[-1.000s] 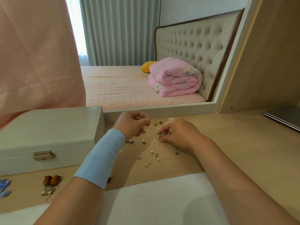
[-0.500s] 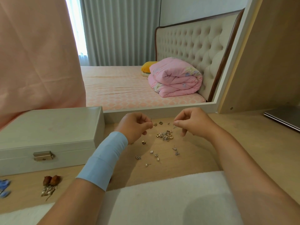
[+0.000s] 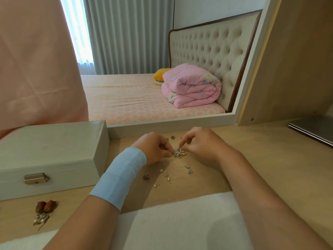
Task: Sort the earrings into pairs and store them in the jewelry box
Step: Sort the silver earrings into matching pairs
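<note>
Head view: looking forward and down over both forearms onto a pale wood counter [image 3: 270,159] set against a mirror [image 3: 144,51]
Left hand [image 3: 155,148]: knuckles up; fingers [image 3: 166,147] curled; thumb and forefinger nipped together at the left edge of the earring pile [image 3: 180,152], apparently on one small piece too tiny to name; pale blue wristband [image 3: 120,175] round the wrist
Right hand [image 3: 200,145]: just right of the pile; thumb and forefinger pinching into its top; remaining fingers [image 3: 193,150] loosely curled above the counter
Earring pile: small tangle of silver and gold bits; lying on the counter between the two hands, touched by both
Loose earrings [image 3: 166,174]: scattered singly on the counter, nearer the camera than the pile; a couple more beyond it, near the mirror's frame
Jewelry box [image 3: 50,141]: white; lid down; metal latch [image 3: 36,178] on the front face; standing on the counter left of the left hand, apart from the pile
Rosebud earrings [image 3: 46,206]: two brown buds with silvery dangles; lying side by side in front of the box
White cloth [image 3: 180,222]: along the near edge, beneath both forearms
Laptop [image 3: 311,129]: grey, closed; far right of the counter, well apart from the hands
</note>
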Motion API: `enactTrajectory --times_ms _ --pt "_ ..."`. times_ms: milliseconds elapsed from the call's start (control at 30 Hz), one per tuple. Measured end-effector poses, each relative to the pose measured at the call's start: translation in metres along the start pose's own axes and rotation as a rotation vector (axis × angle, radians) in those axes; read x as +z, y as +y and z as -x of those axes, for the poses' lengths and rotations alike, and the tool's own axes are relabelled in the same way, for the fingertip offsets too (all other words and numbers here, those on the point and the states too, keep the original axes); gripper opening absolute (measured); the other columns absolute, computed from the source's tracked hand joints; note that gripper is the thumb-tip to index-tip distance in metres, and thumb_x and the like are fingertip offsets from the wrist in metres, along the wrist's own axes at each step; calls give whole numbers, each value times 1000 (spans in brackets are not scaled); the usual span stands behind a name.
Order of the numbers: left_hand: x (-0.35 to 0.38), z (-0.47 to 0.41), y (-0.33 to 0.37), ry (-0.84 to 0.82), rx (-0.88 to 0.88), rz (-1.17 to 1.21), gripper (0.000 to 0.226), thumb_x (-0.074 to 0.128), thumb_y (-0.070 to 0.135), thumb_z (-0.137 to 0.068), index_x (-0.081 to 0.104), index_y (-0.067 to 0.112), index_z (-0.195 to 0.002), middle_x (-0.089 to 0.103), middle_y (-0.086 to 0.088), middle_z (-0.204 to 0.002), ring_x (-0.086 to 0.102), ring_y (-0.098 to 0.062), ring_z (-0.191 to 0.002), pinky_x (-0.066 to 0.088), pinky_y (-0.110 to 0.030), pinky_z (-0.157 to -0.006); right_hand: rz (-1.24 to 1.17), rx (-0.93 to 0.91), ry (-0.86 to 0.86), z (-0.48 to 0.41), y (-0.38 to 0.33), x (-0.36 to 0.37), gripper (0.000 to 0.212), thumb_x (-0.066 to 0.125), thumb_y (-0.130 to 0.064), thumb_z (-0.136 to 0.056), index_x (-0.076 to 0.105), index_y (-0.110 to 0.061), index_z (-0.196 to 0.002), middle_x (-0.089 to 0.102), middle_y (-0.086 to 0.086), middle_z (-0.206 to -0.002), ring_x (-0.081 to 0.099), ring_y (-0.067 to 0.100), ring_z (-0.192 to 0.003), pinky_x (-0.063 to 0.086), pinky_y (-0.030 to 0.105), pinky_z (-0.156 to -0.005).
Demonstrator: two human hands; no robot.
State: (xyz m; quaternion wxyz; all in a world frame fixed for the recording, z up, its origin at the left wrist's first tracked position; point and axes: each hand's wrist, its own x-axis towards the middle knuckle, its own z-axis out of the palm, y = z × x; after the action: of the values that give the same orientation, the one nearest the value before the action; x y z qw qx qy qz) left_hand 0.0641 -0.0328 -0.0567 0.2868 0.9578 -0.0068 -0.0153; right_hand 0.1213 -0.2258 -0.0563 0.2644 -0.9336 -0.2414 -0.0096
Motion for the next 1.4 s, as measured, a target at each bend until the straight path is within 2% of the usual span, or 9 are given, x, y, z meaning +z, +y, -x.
enactTrajectory --times_ms 267,433,533,700,833,933,1000,1133,1400 --pt "-5 -16 -1 104 -20 42 5 69 28 -88 72 30 -85 68 16 -84 59 1 -74 44 -17 -67 83 -92 -125 -6 -6 14 9 82 -39 -79 74 -43 -77 64 -18 -90 59 0 -87 52 30 -81" --pt "1 -16 -4 89 -13 20 5 69 27 -89 73 29 -87 68 16 -87 59 1 -77 44 -18 -70 -220 6 -53 -2 -4 10 7 77 -25 -87 78 -29 -81 71 -16 -80 60 -8 -70 46 22 -70" --pt "-1 -15 -7 82 10 31 5 70 28 -88 74 31 -88 70 16 -89 60 3 -81 44 -16 -73 -337 16 -17 -5 2 8 12 78 -21 -87 76 -28 -77 73 -15 -77 62 -12 -72 44 19 -74" --pt "-2 -9 0 -72 65 -14 4 78 32 -81 76 35 -83 70 16 -89 60 1 -79 46 -17 -75 -282 32 -105 -8 10 -5 8 84 -17 -81 78 -23 -82 75 -9 -76 65 -2 -71 49 21 -74" --pt "-1 -8 5 -189 69 -105 10 81 30 -78 76 32 -86 71 15 -92 62 -2 -82 50 -22 -83 -194 71 -229 -5 14 -13 22 87 -8 -74 79 -21 -90 74 -8 -77 67 0 -70 51 16 -70" --pt "-2 -7 6 -226 57 -131 13 81 33 -78 75 32 -89 70 15 -91 64 -5 -84 50 -22 -83 -241 92 -294 -3 14 -14 26 83 3 -75 78 -15 -92 78 0 -81 72 8 -76 58 22 -71" --pt "-2 -8 7 -174 52 -100 10 76 37 -81 74 33 -91 70 13 -92 64 -8 -86 51 -25 -84 -296 99 -284 -3 14 -14 24 81 6 -76 77 -10 -94 78 4 -80 73 12 -74 61 25 -69" --pt "3 -12 7 -58 68 -118 12 70 31 -87 75 38 -95 67 16 -96 60 -5 -89 48 -24 -87 -358 94 -204 -2 10 -14 22 79 1 -80 76 -13 -96 78 3 -81 70 8 -66 50 19 -52" --pt "9 -15 8 -87 97 -149 9 73 29 -87 76 34 -93 64 20 -88 55 3 -78 43 -18 -82 -480 48 -93 -6 8 -4 24 81 4 -77 76 -16 -89 75 1 -79 68 9 -69 55 24 -57"
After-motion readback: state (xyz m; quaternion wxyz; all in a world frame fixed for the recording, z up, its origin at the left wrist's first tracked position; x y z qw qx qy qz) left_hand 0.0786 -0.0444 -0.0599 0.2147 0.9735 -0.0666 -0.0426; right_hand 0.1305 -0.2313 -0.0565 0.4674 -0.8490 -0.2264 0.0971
